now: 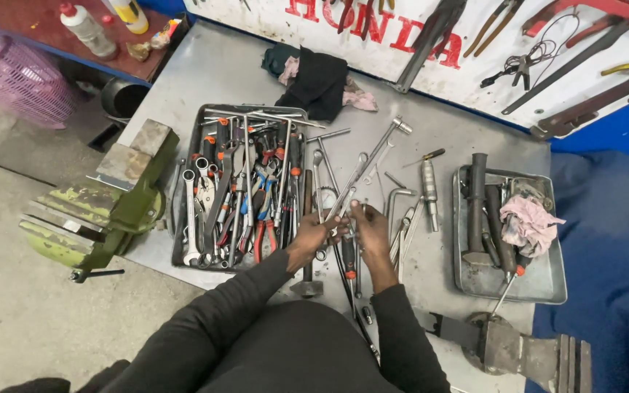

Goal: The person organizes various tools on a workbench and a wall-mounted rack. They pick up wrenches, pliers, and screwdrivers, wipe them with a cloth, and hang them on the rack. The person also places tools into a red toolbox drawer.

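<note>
My left hand (313,234) and my right hand (370,230) meet over the grey metal workbench (205,73). Both grip the near end of a long silver socket wrench (373,164), which slants up and right to its head near the bench's middle. Loose spanners and a hammer (307,280) lie under and around my hands. A metal tray (191,145) crammed with pliers, spanners and screwdrivers sits just left of my left hand.
A second tray (544,287) at the right holds a pink rag (529,222) and dark tubes. A green bench vise (103,204) stands at the left edge, another vise (518,349) at the near right. Dark cloth (318,80) lies at the back. Tools hang on the white board (475,65).
</note>
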